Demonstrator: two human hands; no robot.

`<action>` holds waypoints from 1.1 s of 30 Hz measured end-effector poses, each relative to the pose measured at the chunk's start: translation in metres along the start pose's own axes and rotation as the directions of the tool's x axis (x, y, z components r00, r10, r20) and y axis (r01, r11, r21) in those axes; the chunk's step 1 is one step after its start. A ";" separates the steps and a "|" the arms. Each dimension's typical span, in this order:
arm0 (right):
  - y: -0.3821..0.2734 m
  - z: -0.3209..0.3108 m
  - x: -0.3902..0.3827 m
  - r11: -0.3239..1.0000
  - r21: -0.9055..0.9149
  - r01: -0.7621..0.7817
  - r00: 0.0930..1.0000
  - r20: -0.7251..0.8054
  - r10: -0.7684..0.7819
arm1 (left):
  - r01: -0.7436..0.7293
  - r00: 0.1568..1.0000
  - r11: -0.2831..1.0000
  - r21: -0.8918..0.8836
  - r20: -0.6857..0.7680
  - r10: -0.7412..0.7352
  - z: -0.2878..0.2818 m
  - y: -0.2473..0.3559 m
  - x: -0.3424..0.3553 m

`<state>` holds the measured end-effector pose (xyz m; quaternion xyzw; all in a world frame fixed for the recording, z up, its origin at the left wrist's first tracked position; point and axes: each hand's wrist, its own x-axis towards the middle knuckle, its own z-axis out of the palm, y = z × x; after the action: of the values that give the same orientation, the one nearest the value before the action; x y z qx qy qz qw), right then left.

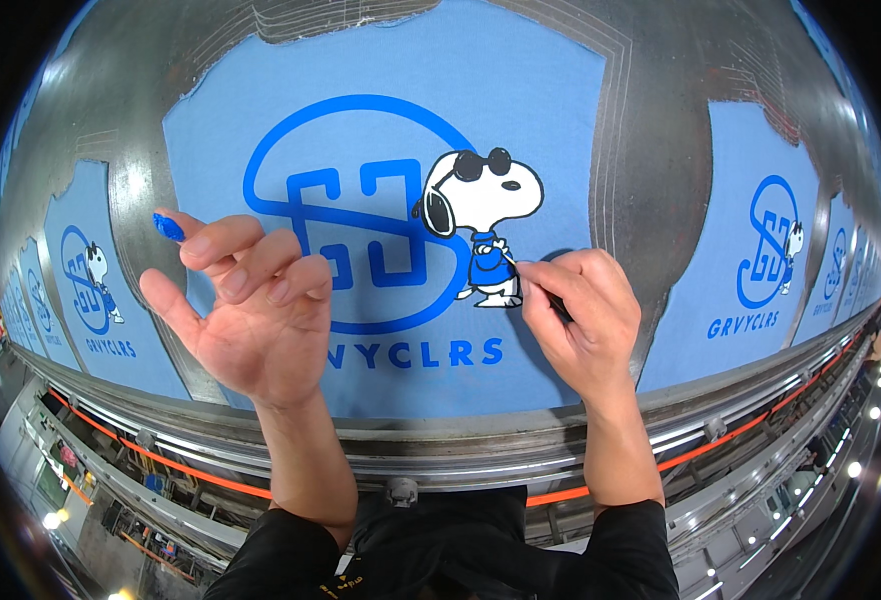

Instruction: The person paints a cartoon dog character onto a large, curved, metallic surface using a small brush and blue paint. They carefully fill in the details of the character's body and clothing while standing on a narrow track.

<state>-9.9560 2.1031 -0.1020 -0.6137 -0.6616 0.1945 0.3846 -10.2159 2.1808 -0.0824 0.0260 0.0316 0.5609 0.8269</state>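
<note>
A light blue fabric panel (551,110), cut in the outline of a shirt, lies flat on the dark table. It carries a darker blue looped emblem (261,160), a row of blue lettering below, and a white cartoon dog (496,205) with black sunglasses. My right hand (586,315) pinches a thin, stick-like tool (509,259), its light tip at the dog's blue shirt; most of it is hidden in my fingers. Over the panel's lower left my left hand (251,305) is raised, palm up, holding nothing. Its fingers are loosely bent and apart, with wet-looking blue colour on one fingertip.
Similar printed panels lie in a row, one to the left (76,215) and one to the right (761,150), with others beyond. A metal rail (441,440) and an orange strip (561,495) run along the table's near edge, close to my body.
</note>
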 end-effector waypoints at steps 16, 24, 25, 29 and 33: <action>-0.002 -0.008 0.002 0.996 0.080 -0.031 0.998 0.061 0.026 | 0.000 1.000 1.000 -0.001 -0.006 0.000 0.002 -0.002 -0.001; -0.016 -0.022 -0.003 0.954 0.240 -0.180 0.983 0.006 0.184 | 0.002 1.000 1.000 0.011 0.006 -0.002 0.000 -0.002 -0.001; -0.016 -0.020 -0.005 0.951 0.254 -0.174 0.984 0.003 0.179 | 0.003 1.000 1.000 0.016 0.009 -0.003 0.001 -0.003 0.000; -0.023 -0.014 -0.004 0.916 0.332 -0.224 0.970 -0.013 0.242 | -0.046 0.997 0.999 0.017 -0.056 0.047 0.009 -0.009 0.001; -0.022 -0.004 -0.008 0.883 0.415 -0.219 0.968 -0.022 0.251 | -0.047 0.997 0.999 0.013 -0.056 0.048 0.010 -0.009 0.001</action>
<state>-9.9683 2.0909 -0.0853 -0.6018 -0.5120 0.3507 0.5027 -10.2059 2.1785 -0.0732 0.0158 0.0577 0.5807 0.8119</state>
